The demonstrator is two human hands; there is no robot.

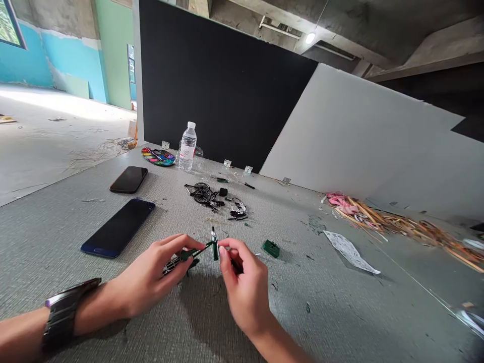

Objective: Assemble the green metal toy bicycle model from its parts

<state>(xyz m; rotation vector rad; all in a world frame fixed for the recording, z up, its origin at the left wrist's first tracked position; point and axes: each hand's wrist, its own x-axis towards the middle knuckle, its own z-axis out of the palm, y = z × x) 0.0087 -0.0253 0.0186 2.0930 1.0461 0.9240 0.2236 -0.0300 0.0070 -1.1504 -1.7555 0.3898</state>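
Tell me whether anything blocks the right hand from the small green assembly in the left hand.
Nothing visible: the right hand has its fingertips right at the small green assembly held in the left hand. The green block lies off to the right.

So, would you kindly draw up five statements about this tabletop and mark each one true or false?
1. The left hand holds a dark green part. True.
2. The right hand rests on a phone. False: its fingertips are at the dark green part.
3. The water bottle stands upright with a white cap on. True.
4. The paint palette lies to the right of the water bottle. False: it lies to the left.
5. The watch is on the right wrist. False: it is on the left wrist.
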